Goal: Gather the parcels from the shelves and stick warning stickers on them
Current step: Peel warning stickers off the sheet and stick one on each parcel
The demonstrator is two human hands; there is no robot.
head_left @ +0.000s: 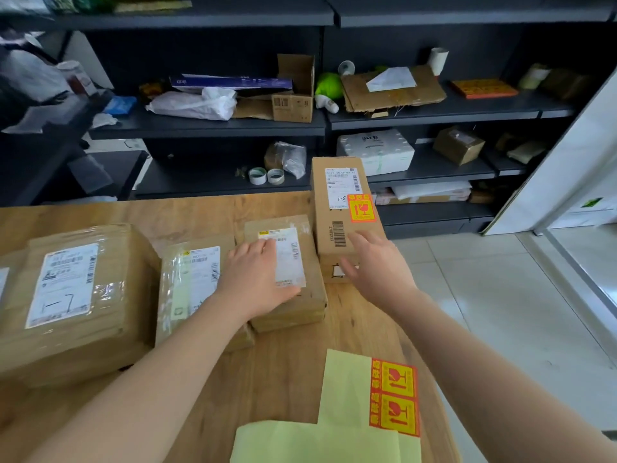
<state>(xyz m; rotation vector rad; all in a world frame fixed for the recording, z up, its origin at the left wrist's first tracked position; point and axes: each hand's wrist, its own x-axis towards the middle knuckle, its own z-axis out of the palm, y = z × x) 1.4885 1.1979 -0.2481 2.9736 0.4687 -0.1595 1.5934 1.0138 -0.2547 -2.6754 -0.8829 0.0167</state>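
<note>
The flat brown cardboard parcel (312, 279) was steadied on the wooden table (283, 369) under the left hand's (260, 275) straight fingers, probably for labelling; the right hand (377, 265), fingers spread, was laid on the already-stickered long cardboard box (337, 208).

Four brown parcels w/ white labels lie side by side on wooden table (207, 215): big taped parcel (76, 289) at left, smaller taped parcel (193, 279), flat parcel (312, 272), then long box (337, 235) at right w/ red-yellow warning sticker (362, 208) on top; sticker sheet (395, 397), 2 left, lies at near edge.
</note>
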